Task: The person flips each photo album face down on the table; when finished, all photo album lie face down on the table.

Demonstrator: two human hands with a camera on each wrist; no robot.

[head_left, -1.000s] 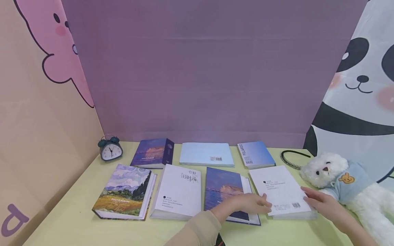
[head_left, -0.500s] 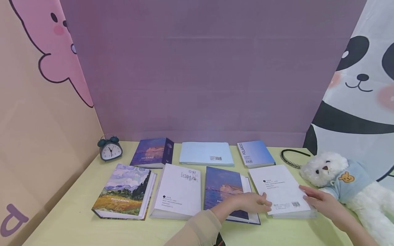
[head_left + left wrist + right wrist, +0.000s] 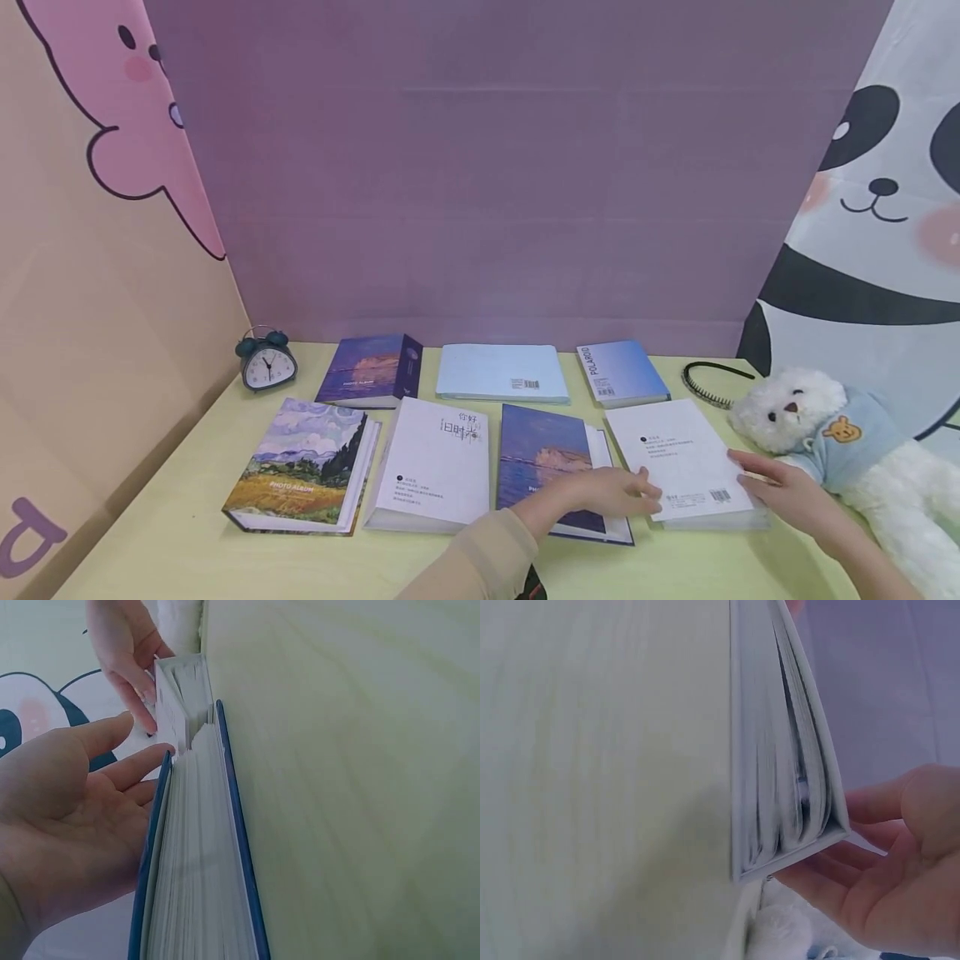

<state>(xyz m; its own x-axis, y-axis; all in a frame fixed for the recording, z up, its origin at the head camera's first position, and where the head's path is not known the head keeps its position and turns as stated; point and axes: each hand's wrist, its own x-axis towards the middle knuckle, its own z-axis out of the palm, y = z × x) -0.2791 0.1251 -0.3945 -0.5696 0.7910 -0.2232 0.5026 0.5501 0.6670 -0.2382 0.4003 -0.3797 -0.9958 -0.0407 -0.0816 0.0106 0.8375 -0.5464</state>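
Note:
A thick white photo album [image 3: 678,454] lies on the table at the front right, its cover printed with small text and a barcode. My left hand [image 3: 611,493] reaches across the purple-blue seascape album [image 3: 543,462], fingers extended and fingertips at the white album's left edge. In the left wrist view the thumb stands apart from the fingers, with nothing between them. At the opposite edge, my right hand [image 3: 795,496] touches the white album's spine. The right wrist view shows its fingers [image 3: 832,881] lying fairly straight along that side and its thumb at the cover's edge.
White album [image 3: 435,467] and landscape album [image 3: 300,467] lie left in the front row. Behind are another seascape album [image 3: 363,367], a pale blue one [image 3: 487,367] and a Polaroid album [image 3: 630,371]. Alarm clock [image 3: 268,365], headband [image 3: 705,392] and plush bear [image 3: 847,433] flank them.
Both hands stay at the white album with almost no movement. The head view has shifted very slightly.

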